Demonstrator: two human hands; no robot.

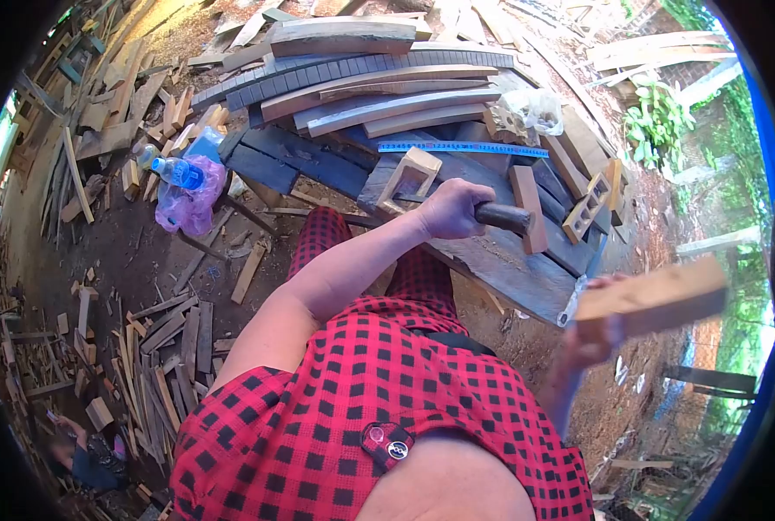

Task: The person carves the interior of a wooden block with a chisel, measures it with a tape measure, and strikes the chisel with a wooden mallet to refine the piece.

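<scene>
My left hand (pixel 455 209) is wrapped round the dark round handle (pixel 504 217) of what looks like a chisel. A thin grey strip, seemingly its blade, shows on the other side of the fist, by a light wooden piece (pixel 398 193) with a rectangular hollow. My right hand (pixel 589 340), smeared by motion, grips a thick wooden block (pixel 652 300) out to the right, apart from the workbench. Beyond the handle's end lies a narrow reddish wood piece (pixel 528 208).
A blue measuring tape (pixel 461 147) lies across the plank workbench (pixel 509 269). Curved boards (pixel 379 95) are stacked at its far side. A wood piece with square holes (pixel 587 208) sits right. A bottle (pixel 177 173) and pink plastic bag (pixel 189 204) are left. Another person (pixel 96 460) is lower left.
</scene>
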